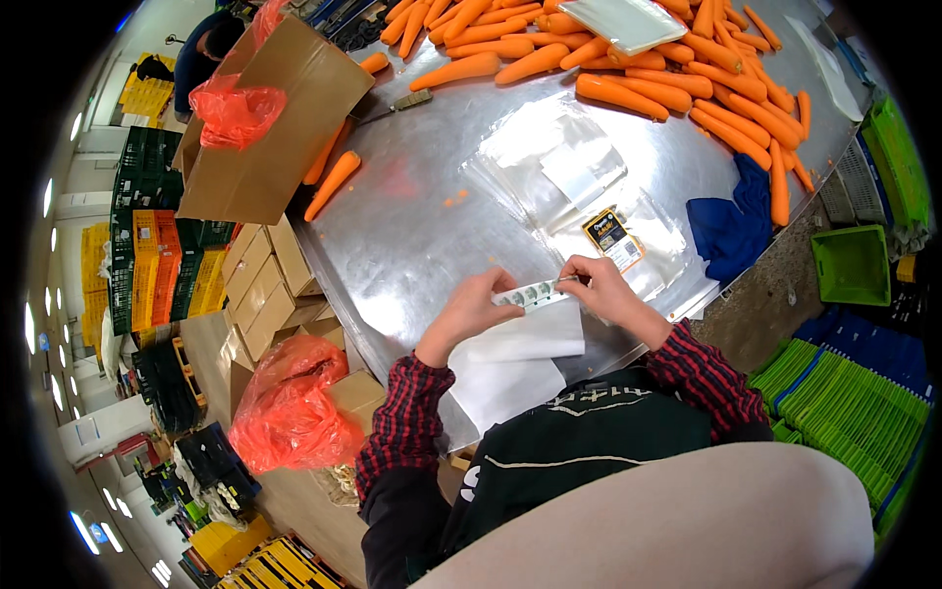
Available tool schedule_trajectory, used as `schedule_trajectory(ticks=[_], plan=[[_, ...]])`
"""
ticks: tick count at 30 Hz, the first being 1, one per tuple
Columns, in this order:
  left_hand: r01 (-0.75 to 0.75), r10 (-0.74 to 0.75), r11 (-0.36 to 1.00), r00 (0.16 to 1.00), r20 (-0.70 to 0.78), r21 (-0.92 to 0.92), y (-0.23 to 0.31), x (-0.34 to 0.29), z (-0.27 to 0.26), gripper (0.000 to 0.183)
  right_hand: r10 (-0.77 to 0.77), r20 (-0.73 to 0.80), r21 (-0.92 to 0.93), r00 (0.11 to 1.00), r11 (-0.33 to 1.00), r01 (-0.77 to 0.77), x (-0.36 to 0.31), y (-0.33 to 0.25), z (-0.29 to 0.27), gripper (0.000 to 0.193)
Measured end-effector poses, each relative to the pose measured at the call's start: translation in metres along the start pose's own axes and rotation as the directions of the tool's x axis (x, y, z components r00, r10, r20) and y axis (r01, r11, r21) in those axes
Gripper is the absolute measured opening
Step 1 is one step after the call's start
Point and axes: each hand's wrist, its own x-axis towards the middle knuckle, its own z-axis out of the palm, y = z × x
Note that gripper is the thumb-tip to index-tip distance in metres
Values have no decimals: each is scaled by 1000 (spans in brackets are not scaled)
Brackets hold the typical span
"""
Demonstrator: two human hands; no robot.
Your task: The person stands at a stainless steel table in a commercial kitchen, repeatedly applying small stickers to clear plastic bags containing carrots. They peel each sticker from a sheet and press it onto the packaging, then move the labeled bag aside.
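Note:
A narrow white strip of stickers with green prints (pixel 535 294) is stretched between my two hands. My left hand (pixel 473 312) pinches its left end between thumb and fingers. At the other end my right hand (pixel 606 292) pinches the strip's edge with closed fingertips. Below the strip, white backing paper (pixel 510 378) hangs down in folds over the table's near edge. Just beyond my hands lie clear plastic bags (pixel 545 162) in a flat stack. A bag there bears a black and orange label (pixel 613 239).
Many carrots (pixel 638 93) are heaped across the far side of the metal table (pixel 392 245), with a clear-wrapped tray (pixel 628 22) on top. A blue cloth (pixel 734 221) lies right. Left stand a cardboard box (pixel 275 128) and red plastic bags (pixel 294 407). Green crates (pixel 854 412) are stacked right.

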Motion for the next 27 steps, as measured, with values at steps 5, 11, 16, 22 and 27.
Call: schedule_trajectory(ticks=[5,11,16,22,27], plan=[[202,-141,961,945,295,-188,-2,0,-22,20,-43,76,-202,996,978,58,-5,-12,-17,15],[120,-60,988,881,470,-99,10,8,-34,20,-508,86,-327,857,798,506,3,-57,-29,22],[243,-112,959,797,593,-145,22,19,-36,19,-425,211,-311,880,825,473,-2,-58,-19,10],[291,-164,955,676,718,-56,-11,38,-26,19,-636,273,-513,722,539,668,-16,-46,-3,6],[148,-155,987,829,538,57,-69,25,-2,34,-101,-244,64,964,991,120,-30,-15,-29,7]])
